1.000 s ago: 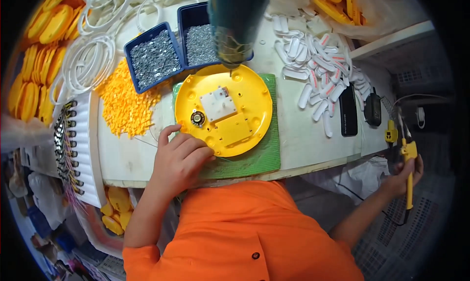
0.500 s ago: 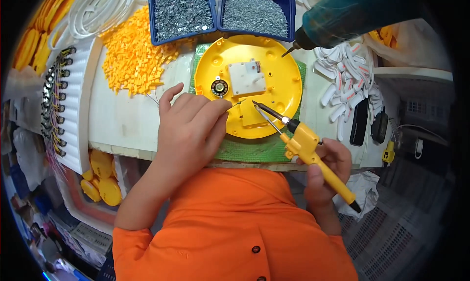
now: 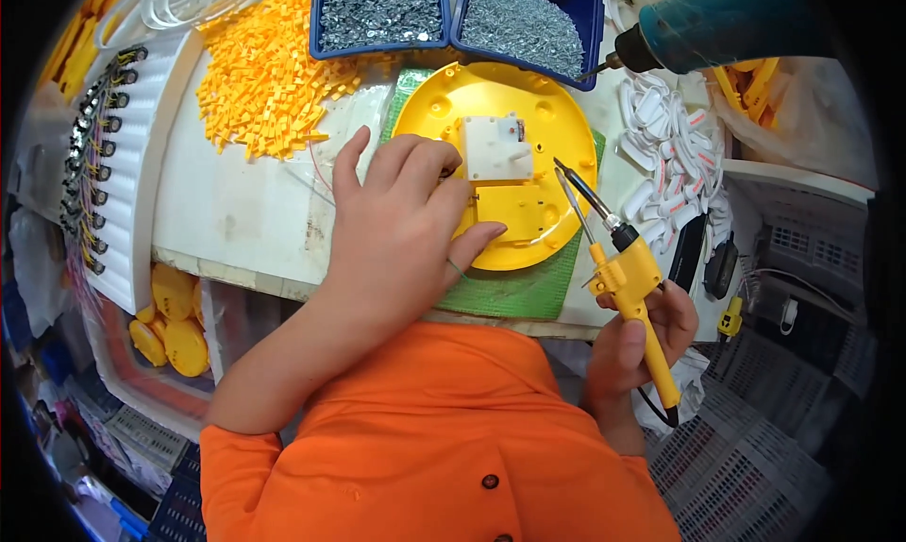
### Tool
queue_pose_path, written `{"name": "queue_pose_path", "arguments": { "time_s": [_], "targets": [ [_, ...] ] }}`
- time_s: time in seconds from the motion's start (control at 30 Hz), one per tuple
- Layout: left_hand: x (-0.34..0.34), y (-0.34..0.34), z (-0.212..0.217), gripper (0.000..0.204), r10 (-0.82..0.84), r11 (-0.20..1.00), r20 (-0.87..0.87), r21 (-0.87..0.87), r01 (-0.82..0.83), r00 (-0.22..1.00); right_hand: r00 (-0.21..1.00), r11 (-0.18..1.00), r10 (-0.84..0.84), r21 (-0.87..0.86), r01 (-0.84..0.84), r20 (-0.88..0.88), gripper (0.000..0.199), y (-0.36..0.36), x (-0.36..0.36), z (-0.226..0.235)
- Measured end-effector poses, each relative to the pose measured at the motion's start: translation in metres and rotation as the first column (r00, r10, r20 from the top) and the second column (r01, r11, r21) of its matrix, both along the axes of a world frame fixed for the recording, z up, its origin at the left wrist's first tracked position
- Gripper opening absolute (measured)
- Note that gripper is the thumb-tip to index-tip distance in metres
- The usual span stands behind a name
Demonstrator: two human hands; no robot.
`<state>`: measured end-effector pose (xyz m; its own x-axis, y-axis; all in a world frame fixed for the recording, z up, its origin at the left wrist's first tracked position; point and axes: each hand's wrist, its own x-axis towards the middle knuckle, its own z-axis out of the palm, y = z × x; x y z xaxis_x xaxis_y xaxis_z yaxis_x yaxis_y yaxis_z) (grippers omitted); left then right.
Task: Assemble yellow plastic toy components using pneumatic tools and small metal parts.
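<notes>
A round yellow plastic shell (image 3: 562,223) lies on a green mat, bearing a white gearbox-like block (image 3: 495,148) and a raised yellow rectangular cover (image 3: 510,211). My left hand (image 3: 396,207) is over the shell's left side, thumb stretched away from the bent fingers. Its fingertips reach down beside the white block, hiding the round speaker there. A thin wire (image 3: 460,271) shows by the thumb's base. In my right hand (image 3: 651,339) is a yellow pistol-shaped soldering iron (image 3: 634,276) with a thin feed tube. Its tip points up over the shell's right part, apart from my left hand.
Two blue bins (image 3: 451,43) of small metal parts stand at the back, beside a heap of yellow pieces (image 3: 260,79). A teal power screwdriver (image 3: 727,23) hangs at upper right above white plastic parts (image 3: 665,145). Wired parts line a white foam tray (image 3: 142,174) at left.
My left hand has gone from pinching a wire near the cover to spread fingers by the speaker. The soldering iron has moved right and up, away from the cover. The whole view has shifted slightly.
</notes>
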<state>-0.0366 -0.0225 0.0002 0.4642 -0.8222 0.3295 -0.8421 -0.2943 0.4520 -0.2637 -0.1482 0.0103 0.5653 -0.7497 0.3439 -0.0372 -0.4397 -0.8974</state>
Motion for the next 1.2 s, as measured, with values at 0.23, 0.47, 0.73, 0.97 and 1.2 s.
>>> {"name": "queue_pose_path", "arguments": {
  "time_s": [0.23, 0.47, 0.73, 0.97, 1.2],
  "targets": [
    [-0.004, -0.007, 0.000, 0.027, 0.032, 0.998, -0.026, 0.058, -0.031, 0.999, 0.996, 0.997, -0.082, -0.005, 0.082, 0.034, 0.055, -0.005, -0.004, -0.010],
    [-0.003, -0.007, 0.002, 0.025, 0.035, 0.997, -0.046, 0.066, -0.032, 0.998, 0.994, 0.994, -0.104, -0.021, 0.104, 0.019, 0.054, -0.009, -0.008, -0.009],
    [0.002, 0.004, 0.011, 0.031, -0.042, 0.995, -0.006, 0.087, 0.042, 0.999, 0.994, 0.994, -0.108, 0.010, 0.107, 0.029, 0.053, -0.002, -0.014, -0.010],
    [0.027, 0.039, 0.015, 0.028, -0.337, 0.941, -0.231, -0.055, 0.333, 0.913, 0.997, 0.993, -0.075, 0.089, 0.074, 0.005, 0.054, 0.001, -0.014, -0.009],
    [0.018, 0.034, 0.008, 0.020, -0.299, 0.953, -0.202, -0.119, 0.280, 0.932, 0.997, 0.994, -0.066, 0.084, 0.068, -0.025, 0.051, 0.005, -0.015, -0.011]
  ]
}}
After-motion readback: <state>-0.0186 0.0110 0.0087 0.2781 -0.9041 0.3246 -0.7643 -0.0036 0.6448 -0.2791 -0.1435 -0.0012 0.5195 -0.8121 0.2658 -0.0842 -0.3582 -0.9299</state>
